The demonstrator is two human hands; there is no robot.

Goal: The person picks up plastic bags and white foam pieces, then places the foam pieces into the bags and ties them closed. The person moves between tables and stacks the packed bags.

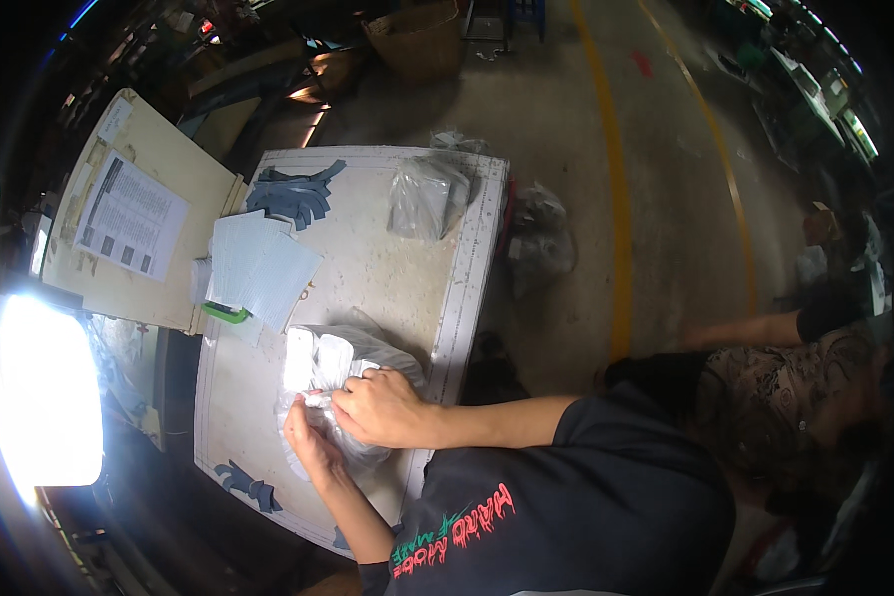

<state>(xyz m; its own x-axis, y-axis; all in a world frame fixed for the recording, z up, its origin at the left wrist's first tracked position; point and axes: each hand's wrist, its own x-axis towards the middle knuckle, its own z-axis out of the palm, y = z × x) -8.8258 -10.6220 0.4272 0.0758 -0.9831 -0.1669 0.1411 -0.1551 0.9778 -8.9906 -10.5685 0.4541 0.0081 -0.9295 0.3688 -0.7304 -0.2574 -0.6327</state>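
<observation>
on the white worktable [387,268] at centre frame, a clear plastic bag [343,363] of white pieces lies at the near edge. it looks like bagging in progress; next calls for a steady pinch. right hand [382,407] and left hand [308,437] both clench the bag's film.
</observation>
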